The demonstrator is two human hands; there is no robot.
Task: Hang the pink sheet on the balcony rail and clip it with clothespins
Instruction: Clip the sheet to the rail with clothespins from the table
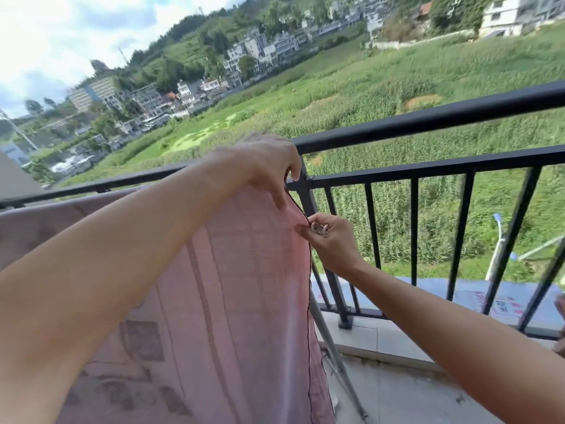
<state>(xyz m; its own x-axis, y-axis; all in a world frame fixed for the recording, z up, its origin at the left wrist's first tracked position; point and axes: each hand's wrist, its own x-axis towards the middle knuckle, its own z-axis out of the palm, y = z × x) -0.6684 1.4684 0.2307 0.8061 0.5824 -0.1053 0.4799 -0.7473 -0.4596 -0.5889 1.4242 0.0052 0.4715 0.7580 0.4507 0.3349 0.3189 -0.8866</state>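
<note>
Your left hand [269, 166] grips the pink sheet [244, 286] against the balcony rail [428, 120] so it can't slip; your right hand [331, 241] pinches a clothespin [318, 229] at its hem.

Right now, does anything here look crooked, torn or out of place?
Nothing stands out. The pink sheet hangs smoothly over the rail, left hand gripping its top, right hand pinching its edge. A grey pole leans behind it.

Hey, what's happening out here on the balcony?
A person is hanging a pink sheet over the balcony rail. The left hand grips the sheet's top corner at the rail. The right hand, just below, holds what looks like a small pale clothespin against the sheet's edge. No clip shows on the sheet yet.
</note>
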